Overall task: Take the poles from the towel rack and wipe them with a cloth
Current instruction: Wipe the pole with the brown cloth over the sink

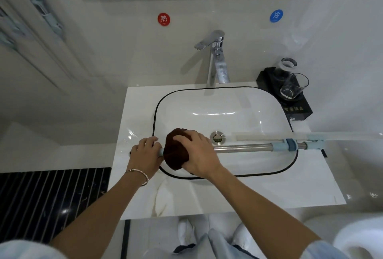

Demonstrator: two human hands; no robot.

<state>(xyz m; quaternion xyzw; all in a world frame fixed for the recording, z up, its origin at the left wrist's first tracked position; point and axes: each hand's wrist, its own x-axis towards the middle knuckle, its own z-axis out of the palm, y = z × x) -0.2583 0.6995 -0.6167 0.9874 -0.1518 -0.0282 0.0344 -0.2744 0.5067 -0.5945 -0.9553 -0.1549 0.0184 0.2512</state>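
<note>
A metal pole lies level across the front part of the white sink basin, its long axis running left to right, nearly parallel to the front edge of the white countertop. Its bare middle stretch is brushed silver; toward the right it carries pale blue plastic fittings, beyond which a thinner section reaches past the basin's black-lined rim. The left end points toward the counter's left edge.

The left hand closes around that left end, fingers curled over it, a thin bracelet at the wrist. Just beside it, the right hand presses a dark brown cloth bunched around the pole, fingers spread over the top of the wad and gripping it against the metal. The cloth hides the section beneath it.

Behind the basin stands a chrome faucet; the drain plug sits just beyond the pole. Two glass tumblers rest on a black tray at the right rear.
</note>
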